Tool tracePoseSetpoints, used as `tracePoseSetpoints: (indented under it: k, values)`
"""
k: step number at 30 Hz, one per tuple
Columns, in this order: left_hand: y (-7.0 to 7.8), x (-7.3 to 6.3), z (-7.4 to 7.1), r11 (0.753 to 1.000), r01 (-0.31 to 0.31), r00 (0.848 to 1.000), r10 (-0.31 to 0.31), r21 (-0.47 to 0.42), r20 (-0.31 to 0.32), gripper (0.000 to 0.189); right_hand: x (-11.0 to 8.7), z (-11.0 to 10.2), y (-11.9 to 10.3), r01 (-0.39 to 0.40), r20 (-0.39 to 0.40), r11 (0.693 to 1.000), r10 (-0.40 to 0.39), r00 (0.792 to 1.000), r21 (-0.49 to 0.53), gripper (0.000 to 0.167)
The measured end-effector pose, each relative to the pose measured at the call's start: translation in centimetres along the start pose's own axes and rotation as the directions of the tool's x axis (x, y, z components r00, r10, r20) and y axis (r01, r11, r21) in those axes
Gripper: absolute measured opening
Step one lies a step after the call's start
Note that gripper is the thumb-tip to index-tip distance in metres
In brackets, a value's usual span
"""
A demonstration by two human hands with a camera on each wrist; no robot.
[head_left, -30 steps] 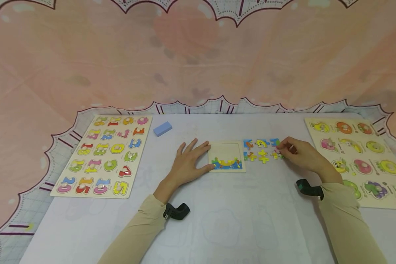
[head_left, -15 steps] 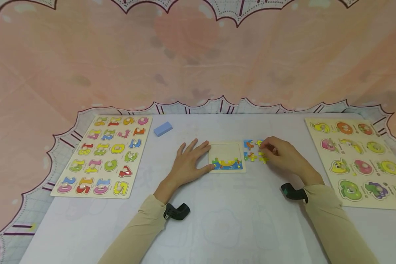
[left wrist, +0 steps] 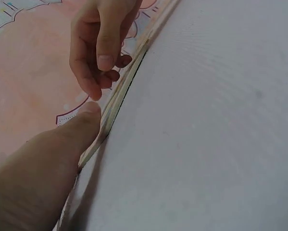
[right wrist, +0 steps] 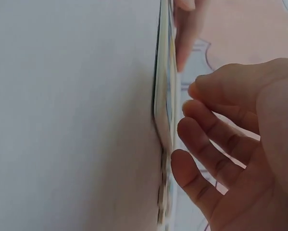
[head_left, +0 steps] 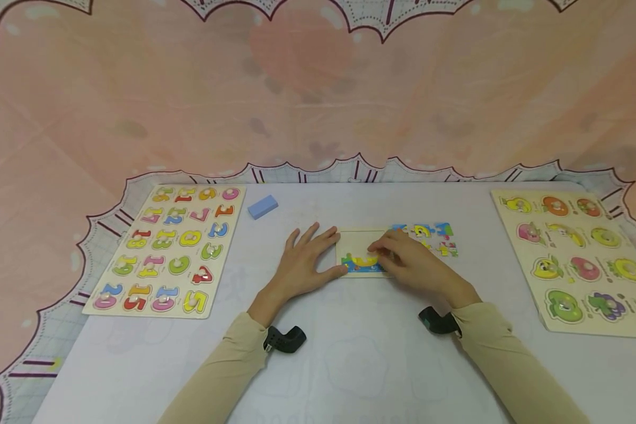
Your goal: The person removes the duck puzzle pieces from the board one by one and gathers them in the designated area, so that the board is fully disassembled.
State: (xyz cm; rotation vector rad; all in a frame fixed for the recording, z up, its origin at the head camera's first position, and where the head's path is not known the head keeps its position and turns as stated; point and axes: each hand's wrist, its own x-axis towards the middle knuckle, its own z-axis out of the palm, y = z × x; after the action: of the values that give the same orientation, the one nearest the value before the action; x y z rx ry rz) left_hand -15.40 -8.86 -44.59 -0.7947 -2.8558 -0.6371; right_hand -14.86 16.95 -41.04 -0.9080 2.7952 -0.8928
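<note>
My left hand (head_left: 303,262) lies with spread, straight fingers at the left edge of a small wooden puzzle tray (head_left: 353,238). Along the tray's near side, a row of fitted blue, green and yellow jigsaw pieces (head_left: 361,266) shows. Over the tray's right part is my right hand (head_left: 410,262), its fingers loosely bent. No piece shows between its thumb and fingers in the right wrist view, where the tray (right wrist: 164,96) appears edge-on. Loose jigsaw pieces (head_left: 443,229) lie right of the tray, some hidden behind the right hand.
A number puzzle board (head_left: 148,277) lies on the left of the white table (head_left: 350,359). A fruit puzzle board (head_left: 556,288) is on the right. Near the far edge rests a blue block (head_left: 262,207). A patterned peach cloth (head_left: 191,118) rises behind the table.
My right hand has moved left from the far end of the loose pieces, across them, to above the tray. The left hand has stayed in place.
</note>
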Motion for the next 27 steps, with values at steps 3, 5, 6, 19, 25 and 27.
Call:
tracePoseSetpoints:
  k: [3, 5, 6, 19, 25, 27]
  values:
    - [0.1, 0.0, 0.0, 1.000, -0.002, 1.000, 0.002, 0.013, 0.015, 0.079, 0.4, 0.5, -0.7, 0.020, 0.024, 1.000, -0.020, 1.000, -0.013, 0.024]
    - [0.1, 0.0, -0.1, 1.000, -0.003, 1.000, 0.002, 0.026, 0.029, 0.084, 0.6, 0.7, -1.1, 0.033, 0.038, 0.999, -0.032, 0.999, -0.021, 0.024]
    - [0.1, 0.1, -0.1, 0.999, -0.008, 1.000, 0.007, 0.032, 0.028, 0.085, 0.7, 0.9, -1.3, 0.035, 0.047, 0.999, -0.033, 0.998, -0.029, 0.025]
    - [0.0, 0.1, -0.2, 0.999, -0.009, 0.999, 0.008, 0.041, 0.036, 0.089, 1.0, 1.8, -2.3, -0.024, 0.066, 0.998, 0.027, 0.997, -0.057, 0.023]
    - [0.0, 0.0, -0.1, 0.999, -0.016, 1.000, 0.016, 0.041, 0.020, 0.088, 1.1, 2.1, -2.0, -0.003, 0.055, 0.999, 0.005, 0.998, -0.048, 0.024]
    - [0.0, 0.0, 0.0, 0.999, -0.024, 1.000, 0.024, 0.041, 0.010, 0.087, 1.1, 2.1, -1.9, -0.002, 0.058, 0.999, 0.004, 0.998, -0.035, 0.025]
